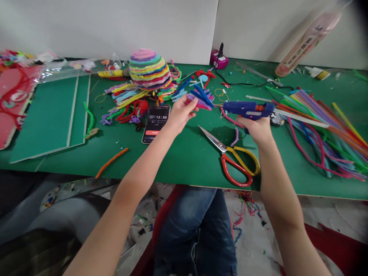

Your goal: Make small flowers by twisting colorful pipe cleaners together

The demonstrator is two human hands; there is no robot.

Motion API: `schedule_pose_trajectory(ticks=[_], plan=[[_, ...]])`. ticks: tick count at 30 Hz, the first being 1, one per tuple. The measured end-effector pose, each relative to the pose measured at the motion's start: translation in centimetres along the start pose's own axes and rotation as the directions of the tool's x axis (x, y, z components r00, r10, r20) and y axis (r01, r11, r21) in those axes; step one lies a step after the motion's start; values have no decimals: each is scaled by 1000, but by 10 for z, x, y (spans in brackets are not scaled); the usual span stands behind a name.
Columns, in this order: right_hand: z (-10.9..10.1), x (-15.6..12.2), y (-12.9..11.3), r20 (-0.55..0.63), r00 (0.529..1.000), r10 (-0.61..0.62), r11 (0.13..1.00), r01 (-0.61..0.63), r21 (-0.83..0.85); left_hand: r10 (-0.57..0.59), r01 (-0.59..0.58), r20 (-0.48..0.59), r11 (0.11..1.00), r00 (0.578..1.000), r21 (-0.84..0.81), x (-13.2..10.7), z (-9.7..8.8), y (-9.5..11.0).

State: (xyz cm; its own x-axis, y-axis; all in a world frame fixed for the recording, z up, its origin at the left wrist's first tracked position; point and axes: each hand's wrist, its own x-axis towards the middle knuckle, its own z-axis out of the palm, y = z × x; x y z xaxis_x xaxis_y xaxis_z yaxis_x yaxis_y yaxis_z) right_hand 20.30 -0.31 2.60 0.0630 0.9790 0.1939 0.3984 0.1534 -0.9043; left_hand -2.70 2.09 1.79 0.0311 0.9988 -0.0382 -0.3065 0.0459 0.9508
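My right hand [257, 128] is wrapped round the handle of a blue hot glue gun [244, 109], a white glue stick sticking out of its back. The gun's nozzle points left and meets, or nearly meets, the end of a pipe cleaner piece [202, 97] in blue, purple and pink. My left hand [182, 113] pinches that piece between thumb and fingers. Below the gun, scissors [221, 146] with one red and one yellow handle lie partly spread. A short purple pipe cleaner [235, 137] rests by their pivot.
A striped pipe cleaner dome [149, 71] stands behind my left hand, near a phone [155, 126] showing a timer. Loose pipe cleaners [324, 126] are heaped at right. A pink bottle [307, 44] stands at the back right, and green boards [51, 111] lie at left.
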Motion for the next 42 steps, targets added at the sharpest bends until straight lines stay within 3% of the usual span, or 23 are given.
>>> schedule_pose_trajectory(ticks=[10,20,22,24,27,31,35,38,42], plan=[[0,0,0,-1,1000,5,1000,-5,-9,-10,9,-11,999,1000,-52,1,1,0],[-2,1,-2,97,994,43,999,-45,21,-26,24,-21,993,999,-115,1,0,3],[-5,5,1,42,998,48,999,-48,7,-43,39,-22,989,999,-141,1,1,6],[-11,11,8,-113,993,40,998,-45,-40,-46,43,-15,986,999,-158,1,1,8],[-25,22,27,-326,945,19,984,-76,-162,-38,35,-12,985,999,-170,0,1,9],[-35,32,47,-378,924,54,913,-199,-357,-38,37,-2,985,999,-168,0,1,8],[-27,35,53,-335,937,96,839,-257,-480,-42,41,1,985,999,-167,0,1,7],[-26,33,50,-350,925,146,761,-331,-557,-41,39,-6,987,999,-157,0,1,8],[-44,22,31,-388,889,244,598,-453,-661,-38,35,-13,988,999,-148,1,0,7]])
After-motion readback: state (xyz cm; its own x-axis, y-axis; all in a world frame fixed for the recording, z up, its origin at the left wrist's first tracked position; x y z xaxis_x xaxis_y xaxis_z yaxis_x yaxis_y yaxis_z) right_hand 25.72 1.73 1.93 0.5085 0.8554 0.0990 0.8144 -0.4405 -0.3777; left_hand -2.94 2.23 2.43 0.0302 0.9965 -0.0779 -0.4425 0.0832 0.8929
